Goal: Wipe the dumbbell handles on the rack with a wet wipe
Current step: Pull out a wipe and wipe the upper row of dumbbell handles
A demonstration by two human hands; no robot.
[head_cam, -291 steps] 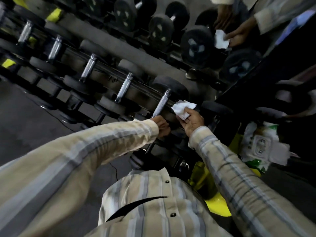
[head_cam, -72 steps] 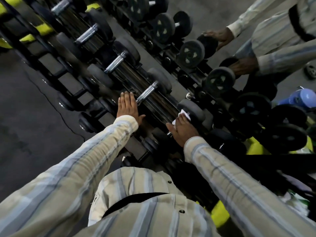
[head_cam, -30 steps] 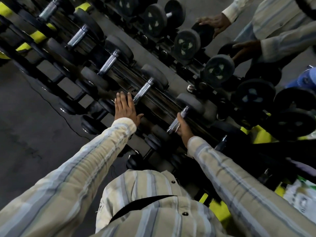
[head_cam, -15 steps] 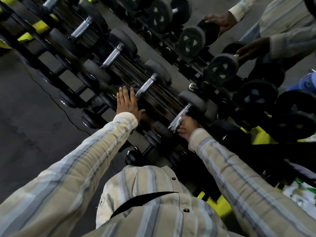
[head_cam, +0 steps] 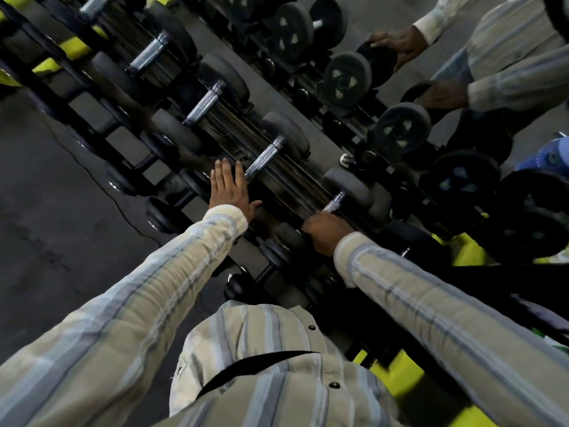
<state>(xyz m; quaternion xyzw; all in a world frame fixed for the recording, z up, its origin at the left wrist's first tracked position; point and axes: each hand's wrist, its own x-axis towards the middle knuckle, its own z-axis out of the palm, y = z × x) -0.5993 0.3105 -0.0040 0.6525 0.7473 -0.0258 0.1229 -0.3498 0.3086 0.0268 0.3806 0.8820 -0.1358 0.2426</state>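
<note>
While the right hand (head_cam: 326,234) curls round the near end of a shiny dumbbell handle (head_cam: 334,205), I cannot see the wipe; it is likely tucked under the fingers. The left hand (head_cam: 231,188) lies flat with straight fingers on the rack (head_cam: 286,177), just beside the next handle (head_cam: 264,159). To do this well, I think the right hand should squeeze gently, slide along the whole bar and twist round it, while the flat hand keeps the body steady.
</note>
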